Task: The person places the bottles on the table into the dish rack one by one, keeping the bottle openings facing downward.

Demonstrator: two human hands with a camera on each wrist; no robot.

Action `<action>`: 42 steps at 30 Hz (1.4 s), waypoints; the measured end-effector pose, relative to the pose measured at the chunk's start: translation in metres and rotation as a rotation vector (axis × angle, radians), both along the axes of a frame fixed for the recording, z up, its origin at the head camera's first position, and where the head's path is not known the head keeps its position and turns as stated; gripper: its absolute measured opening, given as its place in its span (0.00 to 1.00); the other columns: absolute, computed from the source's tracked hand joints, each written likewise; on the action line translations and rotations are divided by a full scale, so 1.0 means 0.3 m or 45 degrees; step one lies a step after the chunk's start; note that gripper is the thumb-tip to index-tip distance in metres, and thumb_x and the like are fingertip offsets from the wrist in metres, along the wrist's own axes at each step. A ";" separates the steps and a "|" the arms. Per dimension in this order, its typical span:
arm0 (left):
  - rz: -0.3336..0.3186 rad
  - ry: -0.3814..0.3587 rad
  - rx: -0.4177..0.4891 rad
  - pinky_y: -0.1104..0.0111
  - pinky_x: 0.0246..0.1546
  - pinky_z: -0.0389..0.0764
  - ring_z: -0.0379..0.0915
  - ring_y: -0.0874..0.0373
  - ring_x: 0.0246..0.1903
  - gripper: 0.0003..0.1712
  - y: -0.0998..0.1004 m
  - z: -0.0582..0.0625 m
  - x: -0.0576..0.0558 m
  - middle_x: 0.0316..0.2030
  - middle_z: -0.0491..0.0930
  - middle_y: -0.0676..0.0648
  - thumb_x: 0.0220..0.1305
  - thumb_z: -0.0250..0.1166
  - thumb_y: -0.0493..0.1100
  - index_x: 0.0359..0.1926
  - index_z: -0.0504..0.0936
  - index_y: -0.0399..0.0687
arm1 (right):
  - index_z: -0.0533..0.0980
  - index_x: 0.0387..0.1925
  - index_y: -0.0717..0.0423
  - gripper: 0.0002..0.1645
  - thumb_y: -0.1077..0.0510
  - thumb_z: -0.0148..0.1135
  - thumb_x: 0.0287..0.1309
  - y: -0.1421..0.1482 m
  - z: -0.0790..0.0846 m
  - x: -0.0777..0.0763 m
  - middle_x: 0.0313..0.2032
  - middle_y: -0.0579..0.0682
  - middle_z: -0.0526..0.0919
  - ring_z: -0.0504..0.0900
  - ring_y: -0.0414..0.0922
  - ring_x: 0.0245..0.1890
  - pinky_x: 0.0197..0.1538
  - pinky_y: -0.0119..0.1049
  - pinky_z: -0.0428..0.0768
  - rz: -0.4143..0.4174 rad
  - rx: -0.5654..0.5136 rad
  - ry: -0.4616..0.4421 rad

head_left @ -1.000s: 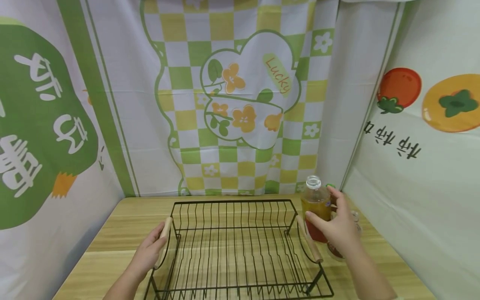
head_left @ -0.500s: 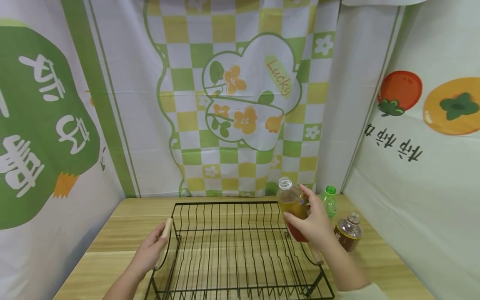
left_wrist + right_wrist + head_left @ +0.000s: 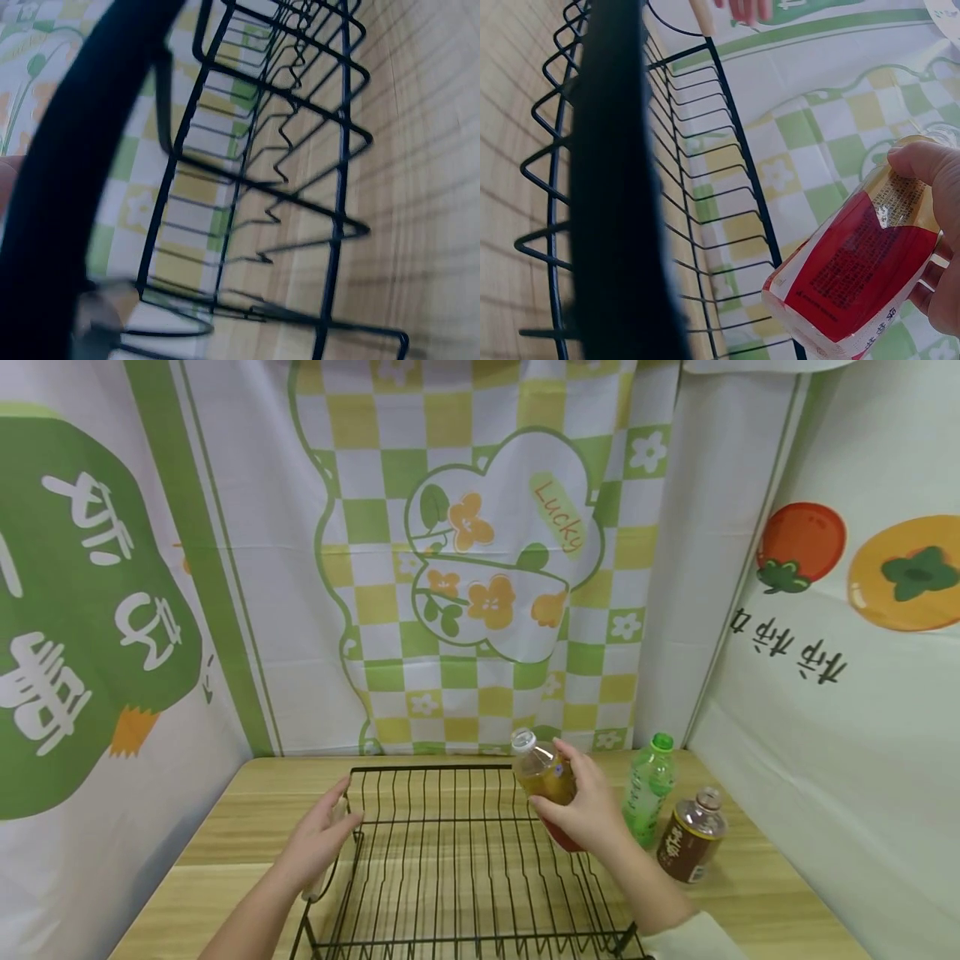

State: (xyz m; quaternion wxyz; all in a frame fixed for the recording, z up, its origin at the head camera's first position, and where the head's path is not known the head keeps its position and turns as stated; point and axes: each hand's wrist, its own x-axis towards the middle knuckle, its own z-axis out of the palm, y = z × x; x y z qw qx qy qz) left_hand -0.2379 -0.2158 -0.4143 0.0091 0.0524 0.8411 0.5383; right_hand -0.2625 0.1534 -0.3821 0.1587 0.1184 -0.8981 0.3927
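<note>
My right hand (image 3: 588, 802) grips an uncapped clear plastic bottle (image 3: 547, 777) with amber liquid and a red label. It tilts in the air above the right part of a black wire dish rack (image 3: 450, 820). In the right wrist view, thumb and fingers wrap the upper part of the bottle (image 3: 855, 259), and its base points down toward the wires. My left hand (image 3: 321, 837) is at the rack's left side, thumb spread and fingers stretched, over the wooden handle there. Only a sliver of that hand shows in the left wrist view, so contact with the handle is unclear.
On the right of the wooden table (image 3: 217, 827) stand a green bottle (image 3: 647, 793) and a brown-labelled bottle (image 3: 692, 839), both upright and uncapped. Printed cloth (image 3: 480, 693) hangs behind the table and on both sides.
My right hand has carried the amber bottle leftward from beside the rack to above it, tilting it more. My left hand has loosened from the handle and shifted slightly right and up.
</note>
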 end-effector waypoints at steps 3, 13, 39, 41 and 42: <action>-0.037 -0.002 0.036 0.35 0.67 0.55 0.40 0.29 0.73 0.42 0.033 0.013 -0.008 0.78 0.36 0.36 0.73 0.55 0.51 0.78 0.44 0.49 | 0.60 0.73 0.48 0.51 0.51 0.74 0.50 -0.021 -0.004 0.000 0.64 0.59 0.71 0.72 0.59 0.61 0.55 0.58 0.78 0.005 0.054 -0.023; -0.140 0.064 0.019 0.37 0.70 0.50 0.39 0.30 0.74 0.43 0.146 0.032 -0.047 0.77 0.44 0.36 0.69 0.60 0.48 0.77 0.48 0.47 | 0.61 0.72 0.47 0.50 0.52 0.75 0.50 -0.078 -0.046 -0.011 0.67 0.56 0.70 0.70 0.58 0.63 0.55 0.58 0.78 0.092 0.068 -0.038; -0.296 0.017 0.152 0.45 0.60 0.74 0.59 0.34 0.69 0.48 0.307 0.003 -0.102 0.72 0.59 0.34 0.60 0.70 0.49 0.75 0.56 0.45 | 0.64 0.70 0.48 0.50 0.49 0.75 0.46 -0.184 -0.120 -0.008 0.64 0.55 0.73 0.70 0.59 0.63 0.62 0.64 0.69 0.317 0.342 -0.075; -0.309 0.004 0.156 0.45 0.58 0.75 0.60 0.34 0.68 0.48 0.310 0.000 -0.100 0.71 0.59 0.34 0.59 0.71 0.49 0.75 0.56 0.45 | 0.64 0.71 0.47 0.50 0.48 0.75 0.46 -0.189 -0.121 -0.005 0.63 0.55 0.73 0.71 0.60 0.62 0.60 0.63 0.71 0.331 0.371 -0.074; -0.315 0.000 0.152 0.46 0.58 0.76 0.60 0.33 0.68 0.48 0.310 -0.003 -0.099 0.71 0.60 0.34 0.58 0.71 0.49 0.75 0.57 0.45 | 0.64 0.71 0.47 0.50 0.48 0.75 0.46 -0.191 -0.121 -0.004 0.63 0.55 0.74 0.71 0.60 0.62 0.59 0.62 0.72 0.339 0.387 -0.073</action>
